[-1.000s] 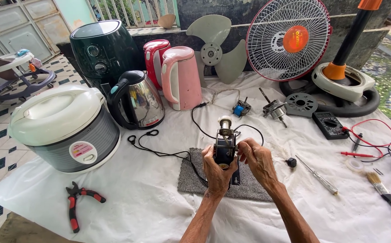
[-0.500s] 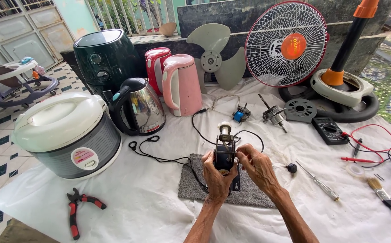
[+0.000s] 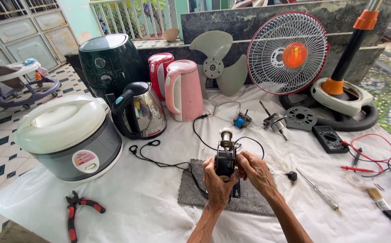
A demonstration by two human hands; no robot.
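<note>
Both hands held a small black motor (image 3: pixel 225 163) upright over a grey mat (image 3: pixel 226 194) near the front edge of the table (image 3: pixel 150 211), which had a white cloth on it. The left hand (image 3: pixel 217 182) was closed around the bottom and left side of the motor. The right hand (image 3: pixel 256 171) gripped its right side with bent fingers. So the motor sat between the two hands, with its pale top poking up above them. A black cord (image 3: pixel 168 163) ran from the motor toward the shiny kettle (image 3: pixel 141 110). Red pliers (image 3: pixel 76 212) lay near the front left corner.
</note>
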